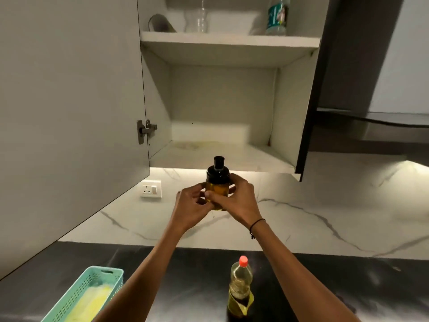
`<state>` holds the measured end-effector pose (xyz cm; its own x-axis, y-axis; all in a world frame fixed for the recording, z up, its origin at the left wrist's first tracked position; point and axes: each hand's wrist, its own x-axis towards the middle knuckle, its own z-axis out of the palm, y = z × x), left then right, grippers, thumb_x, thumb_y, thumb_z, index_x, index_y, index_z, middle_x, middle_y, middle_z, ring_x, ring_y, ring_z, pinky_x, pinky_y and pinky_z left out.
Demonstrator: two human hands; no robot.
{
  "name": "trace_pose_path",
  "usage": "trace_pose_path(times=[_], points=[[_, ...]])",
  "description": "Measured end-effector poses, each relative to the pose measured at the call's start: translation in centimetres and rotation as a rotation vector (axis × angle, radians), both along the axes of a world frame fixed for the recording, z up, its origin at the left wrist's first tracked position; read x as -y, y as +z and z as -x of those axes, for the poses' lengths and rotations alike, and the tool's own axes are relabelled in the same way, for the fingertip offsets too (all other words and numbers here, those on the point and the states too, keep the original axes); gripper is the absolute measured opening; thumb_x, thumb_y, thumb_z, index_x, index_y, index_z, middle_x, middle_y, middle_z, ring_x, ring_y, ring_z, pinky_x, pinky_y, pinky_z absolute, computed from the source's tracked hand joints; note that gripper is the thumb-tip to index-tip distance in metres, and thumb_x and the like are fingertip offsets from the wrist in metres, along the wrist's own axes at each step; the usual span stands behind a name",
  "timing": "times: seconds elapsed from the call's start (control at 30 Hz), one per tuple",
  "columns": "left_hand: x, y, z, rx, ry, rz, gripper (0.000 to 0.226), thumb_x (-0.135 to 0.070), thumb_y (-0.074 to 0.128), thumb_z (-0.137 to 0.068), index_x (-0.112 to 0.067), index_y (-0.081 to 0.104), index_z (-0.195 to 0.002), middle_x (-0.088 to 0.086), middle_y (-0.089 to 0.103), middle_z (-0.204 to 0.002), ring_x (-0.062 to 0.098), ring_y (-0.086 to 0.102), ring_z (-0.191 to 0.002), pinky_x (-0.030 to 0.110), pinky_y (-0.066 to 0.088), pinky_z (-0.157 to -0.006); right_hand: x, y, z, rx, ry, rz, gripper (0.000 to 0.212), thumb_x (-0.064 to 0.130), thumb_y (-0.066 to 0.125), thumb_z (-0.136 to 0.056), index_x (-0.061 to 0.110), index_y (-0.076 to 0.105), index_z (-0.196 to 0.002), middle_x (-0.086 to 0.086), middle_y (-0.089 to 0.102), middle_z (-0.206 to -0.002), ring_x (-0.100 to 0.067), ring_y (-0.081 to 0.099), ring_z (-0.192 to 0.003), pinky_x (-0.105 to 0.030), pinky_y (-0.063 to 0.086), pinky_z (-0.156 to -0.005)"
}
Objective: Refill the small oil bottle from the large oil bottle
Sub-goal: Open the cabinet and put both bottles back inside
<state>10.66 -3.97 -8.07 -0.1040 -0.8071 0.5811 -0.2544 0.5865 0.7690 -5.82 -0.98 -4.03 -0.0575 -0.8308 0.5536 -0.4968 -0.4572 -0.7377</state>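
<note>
Fingers (210, 197) of both hands curl round the small oil bottle (217, 190), held mid-air before the open cupboard (222, 101). Far below the fingers, the large oil bottle (240, 287) stands capped on the worktop (197, 275). Oily glass, seemingly nearly full, could slip and drop.

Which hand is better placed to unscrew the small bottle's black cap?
Probably right: the right hand sits nearer the black cap on the small oil bottle; the left hand grips lower.

at frame centre the small oil bottle (217, 190) looks like clear glass under a glossy black plastic cap, the large oil bottle (240, 290) at the bottom is clear plastic, and the countertop (185, 270) is dark polished stone.
</note>
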Motion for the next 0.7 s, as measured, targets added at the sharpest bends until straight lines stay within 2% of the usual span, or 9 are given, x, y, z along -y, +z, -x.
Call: trace_pose_path(times=[0.07,0.17,0.27,0.33,0.43,0.53,0.7], points=[[0.2,2.5,0.4,0.004,-0.012,0.054,0.04,-0.044,0.074,-0.076,-0.039,0.075,-0.116,-0.018,0.081,-0.092,0.008,0.08,-0.08,0.023,0.066,-0.071,-0.3,2.5,0.6,0.003,-0.023,0.039,0.057,0.058,0.086,-0.066,0.027,0.069,-0.111,0.011,0.073,-0.098,-0.009,0.069,-0.082,-0.04,0.065,-0.071],[1.1,6.3,1.1,0.014,-0.049,0.094,0.039,-0.038,0.073,-0.077,-0.033,0.078,-0.115,-0.012,0.081,-0.09,0.012,0.08,-0.079,0.027,0.066,-0.073,0.1,5.9,1.4,-0.021,-0.073,0.102,0.051,0.06,0.086,-0.064,0.03,0.071,-0.102,0.014,0.072,-0.089,-0.007,0.07,-0.075,-0.034,0.063,-0.07],[2.6,9.7,2.5,0.076,-0.058,0.099,0.031,-0.034,0.077,-0.083,-0.03,0.077,-0.114,-0.009,0.082,-0.088,0.008,0.079,-0.081,0.021,0.065,-0.075,1.6,8.8,2.8,-0.041,-0.119,0.118,0.049,0.059,0.086,-0.065,0.029,0.072,-0.101,0.013,0.073,-0.091,-0.009,0.07,-0.081,-0.029,0.058,-0.073],[4.0,11.2,3.8,0.129,-0.059,0.083,0.024,-0.028,0.08,-0.088,-0.028,0.076,-0.111,-0.008,0.082,-0.09,0.005,0.078,-0.082,0.023,0.065,-0.077,2.9,9.9,4.0,-0.037,-0.128,0.103,0.046,0.055,0.086,-0.066,0.029,0.071,-0.101,0.012,0.073,-0.092,-0.007,0.07,-0.086,-0.025,0.056,-0.075],[5.9,12.5,5.6,0.234,-0.05,0.045,0.018,-0.021,0.079,-0.089,-0.014,0.076,-0.106,0.002,0.081,-0.092,0.016,0.079,-0.087,0.037,0.066,-0.083,5.1,10.3,5.7,-0.025,-0.16,0.049,0.049,0.049,0.089,-0.068,0.02,0.072,-0.105,0.005,0.074,-0.094,-0.013,0.07,-0.09,-0.03,0.06,-0.08],[7.5,13.0,7.1,0.304,-0.053,-0.018,0.01,-0.015,0.078,-0.088,-0.01,0.073,-0.095,0.011,0.08,-0.093,0.03,0.077,-0.094,0.05,0.064,-0.091,7.1,10.0,6.9,-0.034,-0.201,-0.014,0.054,0.048,0.09,-0.07,0.016,0.071,-0.11,0.001,0.074,-0.098,-0.018,0.071,-0.094,-0.034,0.061,-0.085],[10.1,13.1,8.9,0.331,-0.068,-0.056,0.015,-0.02,0.077,-0.089,-0.008,0.074,-0.098,0.013,0.079,-0.096,0.03,0.077,-0.095,0.056,0.062,-0.091,9.8,9.8,8.5,0.012,-0.228,-0.093,0.061,0.049,0.089,-0.071,0.014,0.067,-0.116,-0.004,0.073,-0.105,-0.023,0.071,-0.098,-0.042,0.061,-0.092]])
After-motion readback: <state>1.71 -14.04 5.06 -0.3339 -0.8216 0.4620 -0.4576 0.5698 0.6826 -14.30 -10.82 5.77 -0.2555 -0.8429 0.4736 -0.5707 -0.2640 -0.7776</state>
